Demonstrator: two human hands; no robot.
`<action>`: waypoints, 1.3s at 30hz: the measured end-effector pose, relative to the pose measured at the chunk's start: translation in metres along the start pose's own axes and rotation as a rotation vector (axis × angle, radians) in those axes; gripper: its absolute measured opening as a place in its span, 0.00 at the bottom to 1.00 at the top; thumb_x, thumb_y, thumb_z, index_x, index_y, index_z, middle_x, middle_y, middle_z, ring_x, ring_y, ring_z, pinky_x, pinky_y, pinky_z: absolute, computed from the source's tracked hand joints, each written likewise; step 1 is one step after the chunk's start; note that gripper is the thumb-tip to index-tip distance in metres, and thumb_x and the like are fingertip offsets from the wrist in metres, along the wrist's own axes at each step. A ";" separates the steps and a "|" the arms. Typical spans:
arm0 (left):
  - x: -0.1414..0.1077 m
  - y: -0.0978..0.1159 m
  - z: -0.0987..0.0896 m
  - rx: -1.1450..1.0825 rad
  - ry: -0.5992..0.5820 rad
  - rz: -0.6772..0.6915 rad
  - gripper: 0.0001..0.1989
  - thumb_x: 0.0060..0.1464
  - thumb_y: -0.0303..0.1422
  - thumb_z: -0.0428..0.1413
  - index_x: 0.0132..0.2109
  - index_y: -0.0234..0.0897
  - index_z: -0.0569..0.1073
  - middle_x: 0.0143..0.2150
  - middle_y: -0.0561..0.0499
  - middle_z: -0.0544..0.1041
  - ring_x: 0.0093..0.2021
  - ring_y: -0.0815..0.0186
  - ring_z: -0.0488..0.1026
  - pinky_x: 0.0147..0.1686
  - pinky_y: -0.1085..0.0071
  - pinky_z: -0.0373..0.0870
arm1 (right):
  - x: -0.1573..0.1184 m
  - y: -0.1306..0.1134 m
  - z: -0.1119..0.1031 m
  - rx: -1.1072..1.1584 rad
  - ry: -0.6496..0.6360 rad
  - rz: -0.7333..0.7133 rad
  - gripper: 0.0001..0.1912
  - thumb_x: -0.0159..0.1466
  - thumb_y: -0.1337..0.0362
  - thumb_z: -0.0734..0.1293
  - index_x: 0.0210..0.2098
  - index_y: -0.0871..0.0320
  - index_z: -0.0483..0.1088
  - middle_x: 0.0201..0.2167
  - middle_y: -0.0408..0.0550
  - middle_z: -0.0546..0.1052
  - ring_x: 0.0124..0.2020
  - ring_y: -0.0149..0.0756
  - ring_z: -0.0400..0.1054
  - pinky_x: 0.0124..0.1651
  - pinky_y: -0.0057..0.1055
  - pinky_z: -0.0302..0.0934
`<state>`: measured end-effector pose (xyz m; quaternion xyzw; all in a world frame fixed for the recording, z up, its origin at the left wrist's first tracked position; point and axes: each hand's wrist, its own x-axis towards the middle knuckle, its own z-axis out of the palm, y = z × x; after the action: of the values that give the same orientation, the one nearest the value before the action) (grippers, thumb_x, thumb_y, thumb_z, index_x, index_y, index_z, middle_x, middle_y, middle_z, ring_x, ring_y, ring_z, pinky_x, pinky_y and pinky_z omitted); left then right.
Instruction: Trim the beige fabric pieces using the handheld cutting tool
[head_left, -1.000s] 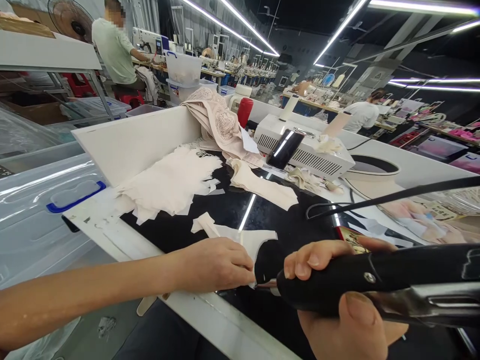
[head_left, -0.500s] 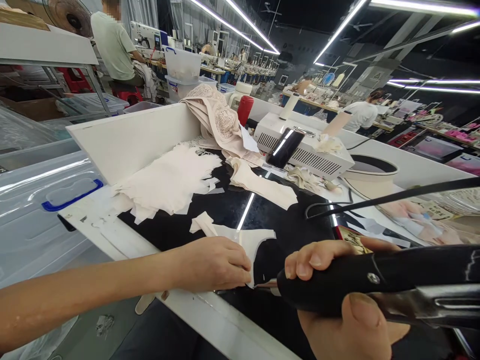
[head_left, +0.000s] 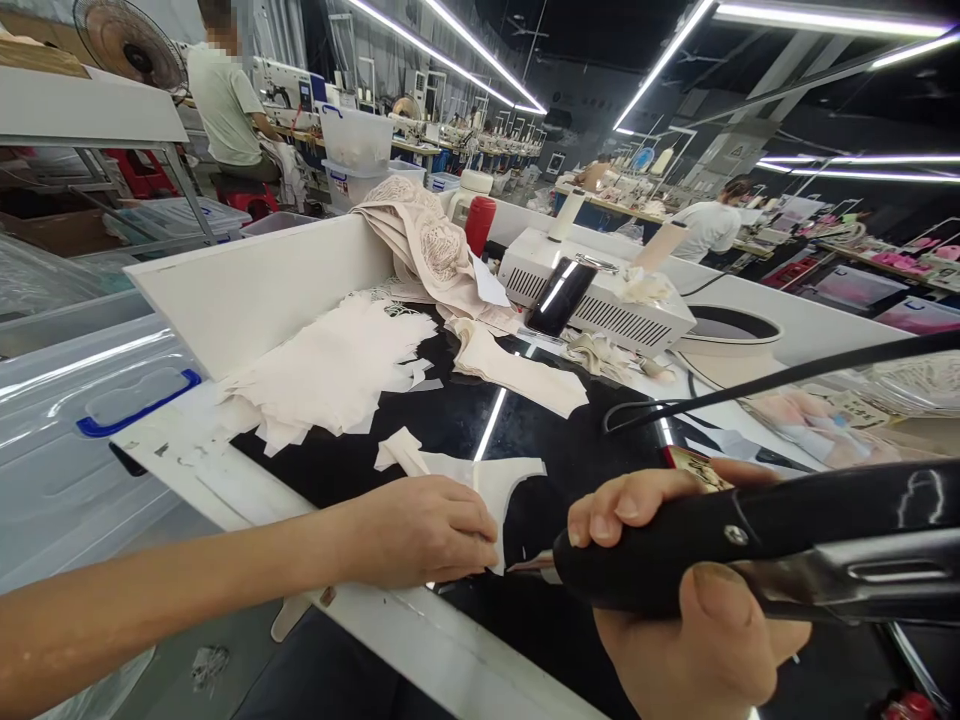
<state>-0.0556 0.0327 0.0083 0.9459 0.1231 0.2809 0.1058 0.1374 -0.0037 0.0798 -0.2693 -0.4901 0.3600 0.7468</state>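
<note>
My left hand [head_left: 424,530] pinches the near corner of a cream fabric piece [head_left: 517,475] with curved edges, which lies on the glossy black tabletop [head_left: 442,430]. Part of the fabric is hidden under the fingers. My right hand [head_left: 675,580] is wrapped around a black handheld tool [head_left: 660,560] with a metal lever on its side and a thin pointed metal tip. That tip points left, right beside the fabric corner at my left fingertips; I cannot tell whether they touch. Behind lies a folded stack of cream fabric pieces [head_left: 517,370].
A heap of pale cut pieces [head_left: 330,370] lies at the left, with lace fabric [head_left: 427,245] behind it. A phone [head_left: 561,297] leans on a white vented box [head_left: 600,290]. A black cable [head_left: 787,380] crosses at the right. A clear bin [head_left: 97,440] stands left of the table.
The view has shifted slightly. The tool's tip has come up a little from the fabric corner. My left hand keeps its hold in the same place.
</note>
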 end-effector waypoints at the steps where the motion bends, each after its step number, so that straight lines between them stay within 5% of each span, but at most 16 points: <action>1: -0.001 0.000 0.000 0.005 0.001 -0.002 0.10 0.74 0.27 0.54 0.49 0.33 0.81 0.48 0.45 0.84 0.48 0.62 0.80 0.57 0.66 0.75 | 0.000 0.001 0.001 0.001 0.010 -0.010 0.23 0.61 0.57 0.78 0.51 0.50 0.69 0.27 0.38 0.75 0.23 0.35 0.68 0.22 0.32 0.67; 39: -0.004 0.000 -0.006 -0.008 0.003 -0.004 0.11 0.73 0.30 0.56 0.56 0.30 0.79 0.54 0.42 0.83 0.55 0.58 0.79 0.61 0.63 0.75 | -0.009 0.000 -0.001 -0.052 -0.093 0.026 0.19 0.66 0.58 0.74 0.52 0.51 0.67 0.30 0.39 0.75 0.25 0.33 0.71 0.27 0.33 0.71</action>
<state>-0.0618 0.0321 0.0113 0.9447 0.1242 0.2827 0.1102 0.1363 -0.0110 0.0743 -0.2780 -0.5299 0.3687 0.7113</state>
